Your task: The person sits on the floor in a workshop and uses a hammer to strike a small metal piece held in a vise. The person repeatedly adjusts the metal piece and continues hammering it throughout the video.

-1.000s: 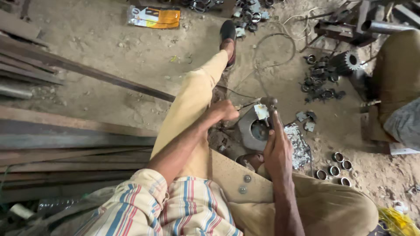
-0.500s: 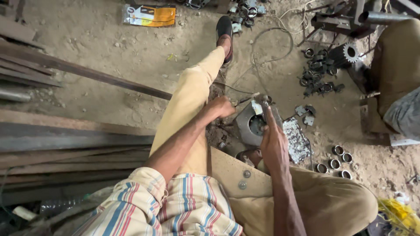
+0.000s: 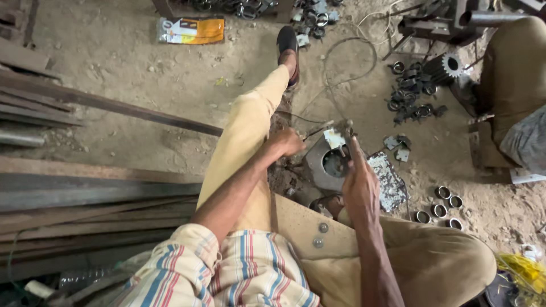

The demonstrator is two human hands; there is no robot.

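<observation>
While the person sits on the dirt floor (image 3: 142,91) | left hand (image 3: 287,142) clenched on a thin rod (image 3: 315,132), steadying it | right hand (image 3: 358,185) grasps a small metal piece (image 3: 334,138) over the square holed plate (image 3: 330,165), between the legs.

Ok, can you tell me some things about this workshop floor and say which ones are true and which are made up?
1. The right hand reaches to a metal block with a round hole. True.
2. The left hand rests on the orange packet. False: that packet lies far off on the dirt; the hand is near the block.
3. Small metal rings lie on the ground at the right. True.
4. The toothed gear sits in the person's lap. False: it lies on the ground, upper right.
</observation>
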